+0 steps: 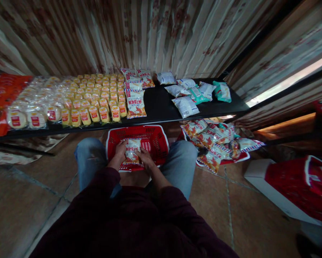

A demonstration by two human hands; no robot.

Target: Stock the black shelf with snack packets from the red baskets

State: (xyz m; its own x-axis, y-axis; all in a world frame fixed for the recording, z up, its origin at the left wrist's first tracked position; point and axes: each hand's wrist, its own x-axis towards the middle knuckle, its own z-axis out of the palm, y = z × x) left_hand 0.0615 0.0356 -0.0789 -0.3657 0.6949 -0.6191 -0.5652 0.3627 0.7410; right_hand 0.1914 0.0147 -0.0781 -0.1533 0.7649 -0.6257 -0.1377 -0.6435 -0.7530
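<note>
Snack packet [133,151], red and white, held between both hands, within the outline of a red basket; whether it touches the basket's floor cannot be told. Behind, a pleated, patterned curtain [139,39] spans the dim room. Below, brown floor tiles [217,193] with pale joints extend to both sides. Across the room runs a long black counter [157,104]. It bears, from left to right, orange bags [9,89], clear-wrapped round pieces [37,116] with red labels, close rows of small yellow packs [96,100], a short column of white-and-red bags [135,104], a bare dark stretch, then loosely scattered pale bags [186,106] and teal bags [222,92]. At right on the floor stands a white box [257,172]; nearer the counter, a second basket [243,157] is heaped with packets [214,138]. The red basket [148,132] lies between denim-clad knees [92,157]. Left hand [120,152] and right hand [145,157]: fingers partly curled, gripping the packet's opposite edges.
</note>
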